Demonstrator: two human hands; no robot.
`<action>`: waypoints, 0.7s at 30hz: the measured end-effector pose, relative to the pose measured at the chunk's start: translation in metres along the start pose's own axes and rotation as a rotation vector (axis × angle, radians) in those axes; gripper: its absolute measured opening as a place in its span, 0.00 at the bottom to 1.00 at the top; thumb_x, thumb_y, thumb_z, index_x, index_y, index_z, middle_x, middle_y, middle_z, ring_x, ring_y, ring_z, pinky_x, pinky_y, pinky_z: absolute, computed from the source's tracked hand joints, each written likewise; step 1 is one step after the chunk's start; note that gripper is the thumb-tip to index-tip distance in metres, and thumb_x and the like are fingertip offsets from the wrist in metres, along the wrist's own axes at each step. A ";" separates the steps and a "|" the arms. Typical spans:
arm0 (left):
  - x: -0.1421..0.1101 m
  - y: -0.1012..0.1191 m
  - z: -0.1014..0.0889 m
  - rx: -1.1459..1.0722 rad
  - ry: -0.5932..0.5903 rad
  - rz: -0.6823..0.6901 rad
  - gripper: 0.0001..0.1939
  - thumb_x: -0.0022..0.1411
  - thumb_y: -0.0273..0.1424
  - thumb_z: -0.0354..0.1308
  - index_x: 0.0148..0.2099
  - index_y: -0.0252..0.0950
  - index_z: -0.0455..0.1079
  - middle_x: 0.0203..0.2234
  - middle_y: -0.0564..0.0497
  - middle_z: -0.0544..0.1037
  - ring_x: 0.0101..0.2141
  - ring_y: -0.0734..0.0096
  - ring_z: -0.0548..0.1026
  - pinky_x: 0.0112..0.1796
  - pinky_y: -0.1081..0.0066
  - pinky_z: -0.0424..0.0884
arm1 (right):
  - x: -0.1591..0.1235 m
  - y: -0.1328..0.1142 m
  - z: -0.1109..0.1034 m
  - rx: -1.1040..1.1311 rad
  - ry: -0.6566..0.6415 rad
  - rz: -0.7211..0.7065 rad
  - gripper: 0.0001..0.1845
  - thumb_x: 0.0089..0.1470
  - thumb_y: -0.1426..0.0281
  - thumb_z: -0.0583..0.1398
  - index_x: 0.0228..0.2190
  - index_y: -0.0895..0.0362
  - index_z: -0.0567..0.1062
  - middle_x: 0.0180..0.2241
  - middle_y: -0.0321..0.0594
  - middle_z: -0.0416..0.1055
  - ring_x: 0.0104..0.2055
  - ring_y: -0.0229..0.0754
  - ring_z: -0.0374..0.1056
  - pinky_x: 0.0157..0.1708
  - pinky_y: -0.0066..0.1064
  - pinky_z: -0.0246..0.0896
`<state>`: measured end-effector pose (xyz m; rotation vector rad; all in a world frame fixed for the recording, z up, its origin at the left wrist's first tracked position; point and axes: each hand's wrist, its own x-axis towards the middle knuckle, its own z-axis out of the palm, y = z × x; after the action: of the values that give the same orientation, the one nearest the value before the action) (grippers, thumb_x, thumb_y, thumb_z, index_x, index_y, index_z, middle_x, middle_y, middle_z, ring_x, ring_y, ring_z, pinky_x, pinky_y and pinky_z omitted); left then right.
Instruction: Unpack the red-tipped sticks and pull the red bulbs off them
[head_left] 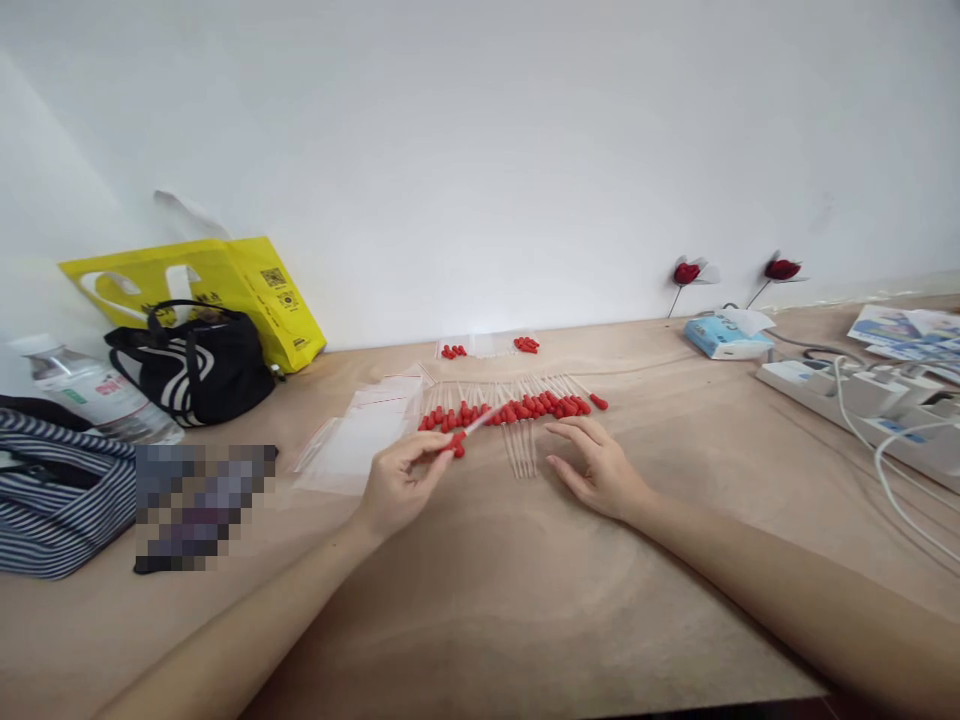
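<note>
My left hand (401, 482) pinches a dropper (477, 420) by its red bulb, with the clear tube pointing up to the right. Another red bulb shows at the fingertips, so I cannot tell whether more than one is held. Just beyond lies a row of droppers (547, 403), red bulbs toward me and clear tubes pointing away. Several thin clear tubes (519, 450) extend toward me from the row's middle. Beside them my right hand (600, 468) rests on the table, fingers apart and holding nothing. Clear zip bags (375, 430) lie left of the row.
At the back, a clear bag (491, 346) lies with red bulbs at both ends. On the left are a yellow bag (277, 310), black pouch (225, 370), bottle (97, 390) and striped bag (60, 500). A tissue pack (724, 338) and power strip (825, 390) with cables are on the right.
</note>
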<state>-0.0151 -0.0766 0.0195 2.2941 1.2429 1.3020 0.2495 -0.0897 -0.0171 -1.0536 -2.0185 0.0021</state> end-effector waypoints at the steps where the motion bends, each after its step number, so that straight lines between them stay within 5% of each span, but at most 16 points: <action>1: -0.005 0.002 0.004 -0.064 -0.076 -0.012 0.09 0.54 0.32 0.53 0.35 0.33 0.72 0.33 0.47 0.76 0.35 0.69 0.74 0.39 0.69 0.70 | 0.000 -0.001 -0.001 -0.020 -0.012 -0.047 0.20 0.51 0.68 0.54 0.47 0.56 0.64 0.44 0.46 0.65 0.47 0.45 0.60 0.46 0.41 0.57; 4: -0.012 0.005 0.015 -0.158 -0.276 -0.001 0.09 0.54 0.31 0.53 0.35 0.34 0.72 0.33 0.46 0.76 0.35 0.70 0.74 0.38 0.70 0.72 | -0.002 -0.005 -0.004 -0.063 -0.103 -0.170 0.24 0.51 0.63 0.56 0.50 0.53 0.62 0.48 0.45 0.64 0.52 0.47 0.57 0.49 0.44 0.53; 8: -0.011 0.006 0.026 -0.222 -0.397 0.032 0.08 0.54 0.31 0.52 0.34 0.34 0.71 0.33 0.46 0.75 0.33 0.72 0.74 0.34 0.72 0.72 | -0.003 -0.006 -0.002 -0.084 -0.169 -0.253 0.18 0.51 0.62 0.56 0.44 0.52 0.69 0.47 0.43 0.66 0.52 0.47 0.57 0.49 0.46 0.52; 16: -0.010 0.010 0.027 -0.205 -0.427 0.036 0.09 0.54 0.30 0.52 0.34 0.35 0.72 0.35 0.47 0.76 0.34 0.72 0.74 0.36 0.71 0.71 | 0.002 -0.012 0.011 -0.037 -0.166 -0.251 0.09 0.52 0.67 0.55 0.35 0.52 0.74 0.41 0.40 0.70 0.47 0.44 0.61 0.46 0.42 0.57; 21: -0.011 0.018 0.031 -0.006 -0.450 0.071 0.15 0.53 0.32 0.54 0.45 0.37 0.70 0.43 0.47 0.74 0.45 0.65 0.70 0.47 0.63 0.66 | 0.003 -0.013 0.010 0.000 -0.181 -0.240 0.09 0.52 0.70 0.54 0.33 0.54 0.74 0.40 0.41 0.70 0.47 0.43 0.61 0.46 0.40 0.58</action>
<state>0.0171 -0.0894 0.0049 2.4578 1.0078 0.7394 0.2329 -0.0928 -0.0170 -0.8300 -2.2986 -0.0296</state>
